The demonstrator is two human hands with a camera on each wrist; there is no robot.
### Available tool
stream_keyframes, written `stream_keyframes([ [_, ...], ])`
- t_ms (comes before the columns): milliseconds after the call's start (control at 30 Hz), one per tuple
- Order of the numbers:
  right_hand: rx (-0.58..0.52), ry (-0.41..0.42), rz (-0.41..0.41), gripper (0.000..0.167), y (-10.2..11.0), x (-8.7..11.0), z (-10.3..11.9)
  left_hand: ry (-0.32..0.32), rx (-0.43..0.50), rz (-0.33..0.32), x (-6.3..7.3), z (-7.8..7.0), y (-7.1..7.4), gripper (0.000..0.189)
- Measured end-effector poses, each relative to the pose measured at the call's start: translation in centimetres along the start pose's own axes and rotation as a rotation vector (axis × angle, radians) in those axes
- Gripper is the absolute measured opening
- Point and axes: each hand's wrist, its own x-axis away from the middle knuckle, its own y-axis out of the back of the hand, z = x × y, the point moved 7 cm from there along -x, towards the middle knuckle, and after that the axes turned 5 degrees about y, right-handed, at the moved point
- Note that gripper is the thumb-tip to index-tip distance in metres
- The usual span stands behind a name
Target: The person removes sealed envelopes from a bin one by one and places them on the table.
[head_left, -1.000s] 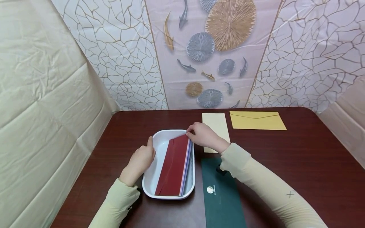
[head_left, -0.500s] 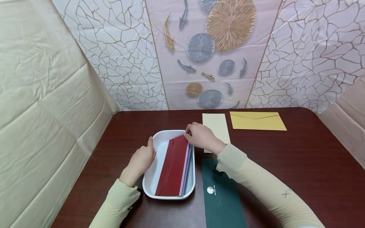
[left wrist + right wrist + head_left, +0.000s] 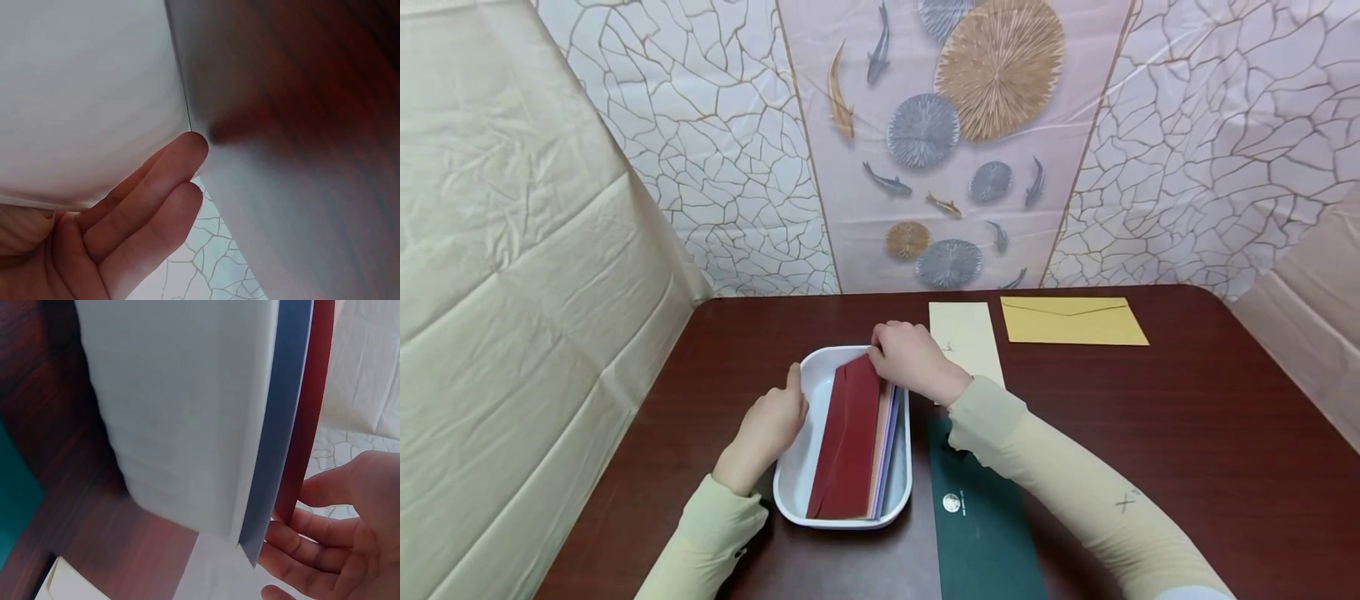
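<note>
A white tray (image 3: 817,400) holds a stack of envelopes, with a red envelope (image 3: 850,442) on top. From under its right side show the edges of a peach envelope (image 3: 878,454) and a purple envelope (image 3: 889,458). My left hand (image 3: 766,427) grips the tray's left wall, thumb at the rim and fingers (image 3: 169,165) against the outer side. At the tray's far right corner, my right hand (image 3: 912,357) pinches the red envelope's far corner between thumb and fingers. In the right wrist view a blue-purple envelope (image 3: 275,425) lies between the red one and the tray rim.
Right of the tray lies a dark green envelope (image 3: 988,517) with a small white print, partly under my right forearm. Behind it are a cream envelope (image 3: 966,337) and a yellow envelope (image 3: 1071,322). A patterned cloth (image 3: 745,167) hangs behind the dark wooden table (image 3: 1195,433).
My right hand has shifted left with the red envelope's corner, and more of the peach envelope beneath now shows. The left hand stays on the tray wall.
</note>
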Motion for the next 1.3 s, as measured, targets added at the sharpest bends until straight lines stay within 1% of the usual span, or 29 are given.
stream_keyframes([
  [133, -0.006, -0.001, -0.002, 0.019, -0.4, -0.3, 0.6, -0.003, -0.002, -0.003, 0.1, 0.0, 0.0, 0.05],
  [233, -0.079, -0.014, 0.012, 0.024, -0.9, -0.3, 1.2, -0.004, -0.004, -0.007, 0.1, 0.0, 0.0, 0.05],
  [300, -0.151, -0.033, 0.027, 0.032, -1.4, -0.3, 1.5, -0.008, -0.005, -0.016, 0.1, -0.1, 0.0, 0.05],
  [400, -0.288, -0.074, 0.049, 0.051, -2.4, -0.2, 1.8, -0.02, 0.002, -0.038, 0.1, -0.2, 0.2, 0.049],
  [500, -0.432, -0.133, 0.059, 0.071, -3.4, 0.1, 1.9, -0.029, 0.008, -0.049, 0.1, -0.3, 0.2, 0.05],
  [567, -0.523, -0.174, 0.061, 0.08, -4.1, 0.2, 1.8, -0.027, 0.011, -0.047, 0.1, -0.3, 0.2, 0.05],
  [633, -0.573, -0.207, 0.053, 0.086, -4.5, 0.3, 1.7, -0.022, 0.012, -0.04, 0.1, -0.3, 0.2, 0.051],
  [700, -0.601, -0.223, 0.042, 0.09, -4.7, 0.4, 1.7, -0.021, 0.013, -0.038, 0.1, -0.3, 0.2, 0.052],
  [767, -0.614, -0.233, 0.042, 0.092, -4.7, 0.4, 1.6, -0.02, 0.01, -0.039, 0.2, -0.2, 0.2, 0.052],
  [867, -0.617, -0.239, 0.046, 0.089, -4.8, 0.3, 1.5, -0.026, 0.006, -0.046, 0.2, -0.2, 0.2, 0.051],
  [1167, -0.663, -0.286, 0.053, 0.075, -5.2, 0.1, 1.0, -0.03, 0.006, -0.05, 0.1, -0.1, 0.1, 0.051],
  [1300, -0.684, -0.32, 0.057, 0.067, -5.2, 0.3, 0.8, -0.027, 0.005, -0.037, 0.1, -0.1, 0.0, 0.051],
])
